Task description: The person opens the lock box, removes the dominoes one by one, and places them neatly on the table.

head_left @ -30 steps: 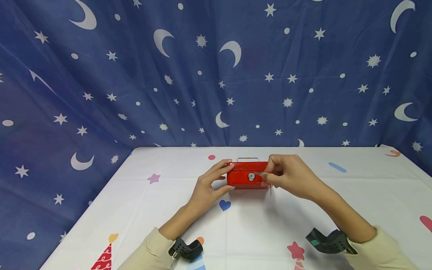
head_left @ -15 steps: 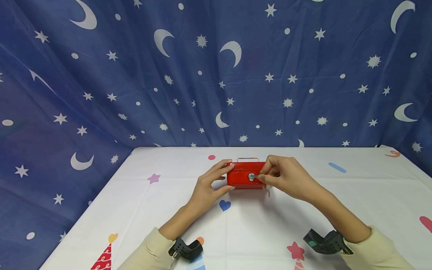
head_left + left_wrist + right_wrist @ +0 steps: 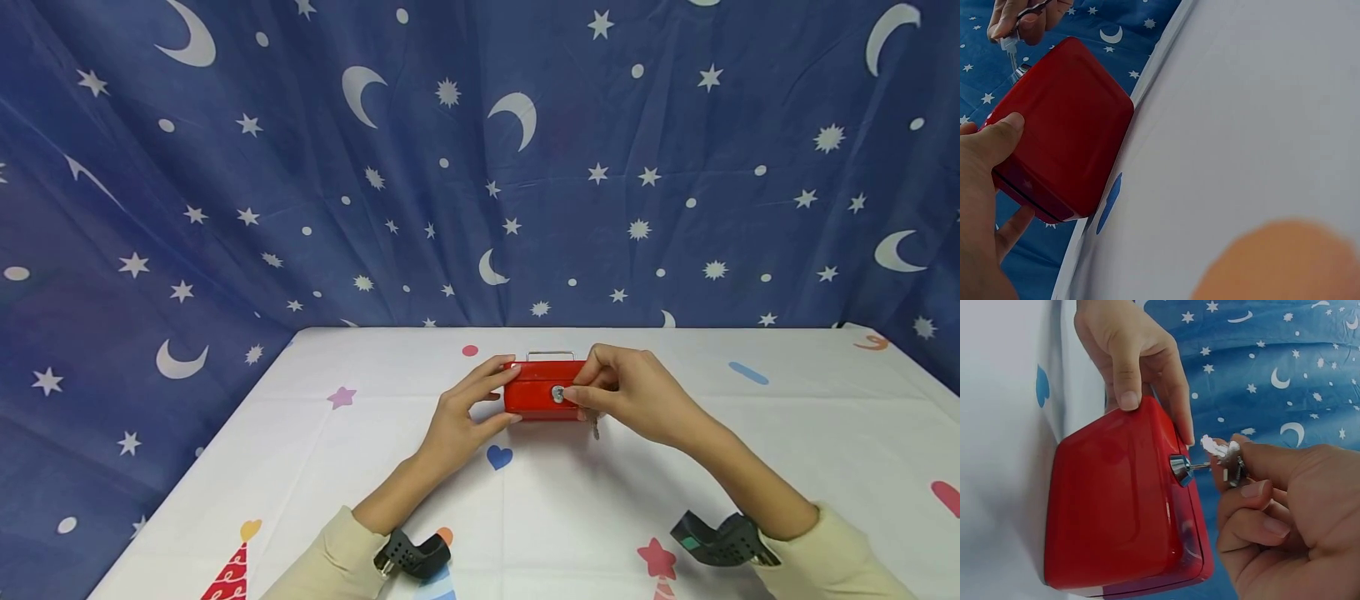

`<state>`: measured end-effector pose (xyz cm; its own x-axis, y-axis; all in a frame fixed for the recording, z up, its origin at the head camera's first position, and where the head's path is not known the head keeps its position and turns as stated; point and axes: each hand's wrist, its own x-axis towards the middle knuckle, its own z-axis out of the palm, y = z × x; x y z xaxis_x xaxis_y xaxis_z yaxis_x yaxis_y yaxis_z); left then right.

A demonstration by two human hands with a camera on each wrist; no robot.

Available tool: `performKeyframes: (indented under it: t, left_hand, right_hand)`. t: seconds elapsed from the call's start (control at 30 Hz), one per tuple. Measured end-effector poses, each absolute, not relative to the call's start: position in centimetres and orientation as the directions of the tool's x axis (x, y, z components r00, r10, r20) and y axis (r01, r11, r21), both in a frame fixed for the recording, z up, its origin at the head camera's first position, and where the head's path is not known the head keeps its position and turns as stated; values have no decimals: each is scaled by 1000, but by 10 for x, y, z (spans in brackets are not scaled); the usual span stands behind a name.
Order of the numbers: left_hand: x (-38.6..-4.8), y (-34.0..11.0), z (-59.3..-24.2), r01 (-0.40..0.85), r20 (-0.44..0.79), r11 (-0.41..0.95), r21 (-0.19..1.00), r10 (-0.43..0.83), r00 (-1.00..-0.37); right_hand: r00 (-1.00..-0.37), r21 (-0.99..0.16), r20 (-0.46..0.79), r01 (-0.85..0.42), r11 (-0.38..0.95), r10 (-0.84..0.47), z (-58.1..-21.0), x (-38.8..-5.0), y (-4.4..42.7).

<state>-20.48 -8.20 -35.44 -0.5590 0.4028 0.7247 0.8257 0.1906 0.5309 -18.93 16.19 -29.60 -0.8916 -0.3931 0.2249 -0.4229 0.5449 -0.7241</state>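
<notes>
Red lockbox (image 3: 534, 402) is set on the counter (image 3: 322, 467), clamped at its left end by the left hand (image 3: 467, 408), presumably for steadiness, while a key (image 3: 1232, 454) is pinched by the right hand (image 3: 636, 393) and held straight at the lock (image 3: 1180, 469).

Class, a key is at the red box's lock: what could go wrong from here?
The thin key in the right grip might slip or bend if forced at an angle against the lock.
The red box may swivel, since the left grip holds it at one end only.
What looks like a second key dangles below the right grip and might catch.
</notes>
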Motion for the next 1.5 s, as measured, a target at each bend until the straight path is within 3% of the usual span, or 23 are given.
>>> performKeyframes:
  t: [0.4, 1.5]
  left_hand:
    - [-205, -82, -356, 830, 732, 172, 531, 402, -551]
    - [-204, -81, -353, 821, 726, 163, 547, 396, -563]
  right_hand:
    - [-913, -806, 233, -373, 459, -334, -305, -194, 156]
    - [-924, -803, 259, -367, 469, -281, -311, -194, 149]
